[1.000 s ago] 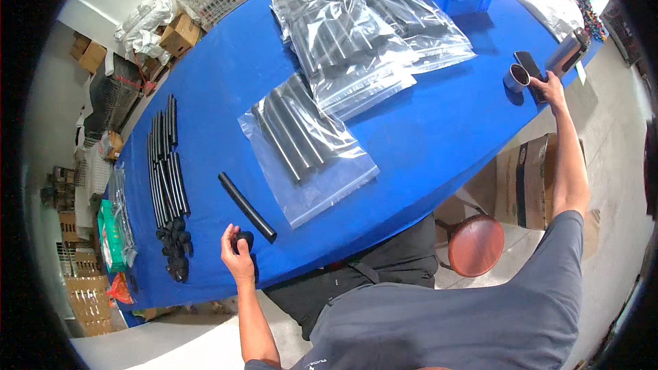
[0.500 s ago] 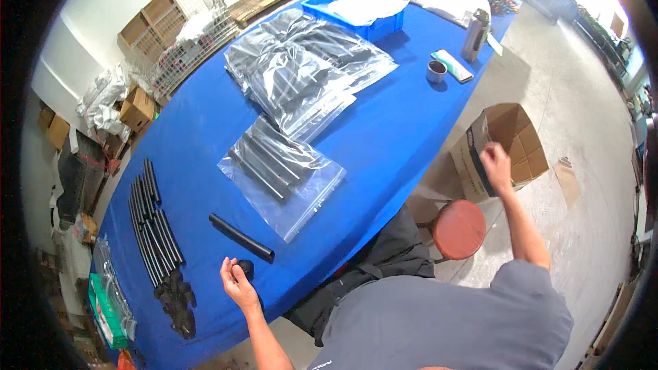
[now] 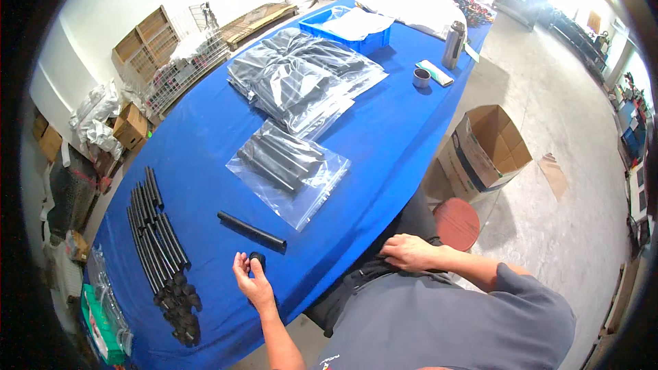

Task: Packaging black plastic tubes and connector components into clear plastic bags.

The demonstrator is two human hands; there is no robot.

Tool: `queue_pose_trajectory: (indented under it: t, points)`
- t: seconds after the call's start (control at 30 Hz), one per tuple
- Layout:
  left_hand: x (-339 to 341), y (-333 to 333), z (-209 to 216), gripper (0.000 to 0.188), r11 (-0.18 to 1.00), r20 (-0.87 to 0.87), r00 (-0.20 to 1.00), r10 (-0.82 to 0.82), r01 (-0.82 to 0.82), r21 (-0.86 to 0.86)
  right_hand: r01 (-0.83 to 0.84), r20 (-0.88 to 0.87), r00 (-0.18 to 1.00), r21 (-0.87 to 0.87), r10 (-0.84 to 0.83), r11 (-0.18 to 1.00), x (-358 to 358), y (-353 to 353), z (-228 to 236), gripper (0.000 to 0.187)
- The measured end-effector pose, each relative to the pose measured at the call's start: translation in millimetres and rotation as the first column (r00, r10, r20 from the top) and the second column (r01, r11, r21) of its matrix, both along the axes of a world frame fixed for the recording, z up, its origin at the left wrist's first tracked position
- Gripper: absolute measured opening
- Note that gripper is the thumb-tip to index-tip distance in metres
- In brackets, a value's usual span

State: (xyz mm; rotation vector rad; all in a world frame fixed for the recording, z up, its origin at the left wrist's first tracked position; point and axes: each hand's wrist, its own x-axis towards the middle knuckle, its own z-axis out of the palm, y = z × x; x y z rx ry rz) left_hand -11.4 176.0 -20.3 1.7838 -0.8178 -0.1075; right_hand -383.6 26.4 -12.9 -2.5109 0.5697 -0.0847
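Note:
My left hand point(image 3: 255, 286) rests at the near edge of the blue-covered table, fingers slightly bent and thumb apart from them. A small rounded black piece point(image 3: 258, 257) is against the thumb; I see no clear grip around it. Just beyond lies a single black tube point(image 3: 251, 230). My right hand point(image 3: 408, 252) is over my lap, its fingers curled downward against dark cloth; anything inside them is hidden. Left of my left hand lie rows of black tubes point(image 3: 156, 233), with a heap of black rounded pieces point(image 3: 178, 305) at their near ends.
Clear bags of black tubes point(image 3: 284, 164) and a larger bagged pile point(image 3: 301, 72) lie on the tablecloth point(image 3: 384, 144). Farther back are a blue crate point(image 3: 373, 41), a flask point(image 3: 453, 44) and a metal cup point(image 3: 421, 78). An open carton point(image 3: 483, 151) and red stool point(image 3: 457, 223) stand at right.
My right hand has come back from above the open carton to my lap. My left hand stays beside the rounded black piece. The whole view has shifted slightly.

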Motion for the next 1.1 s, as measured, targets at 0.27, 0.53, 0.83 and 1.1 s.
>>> queue_pose_trajectory:
  t: [0.27, 0.53, 0.83, 1.1]
  points:
    - [-7, -2, 4, 0.043, 0.999, -0.024, 0.999, -0.043, 0.043, -0.025, -0.099, -0.469, 0.874, 0.084, 0.127, 0.992, 88, -76, 32, 0.059]
    - [-3, 0, 1, 0.04, 0.997, -0.041, 0.999, -0.025, 0.022, -0.08, -0.081, -0.448, 0.887, 0.085, 0.111, 0.993, 108, -101, -61, 0.071]
    - [0, 1, 3, 0.035, 0.996, -0.048, 0.997, 0.059, -0.062, -0.067, -0.078, -0.575, 0.816, -0.223, -0.066, 0.972, 133, -141, -87, 0.053]
    - [-6, -9, 0, 0.038, 0.997, -0.002, 0.998, 0.057, -0.057, -0.059, -0.202, -0.629, 0.77, -0.072, 0.113, 0.977, 104, -111, -81, 0.05]
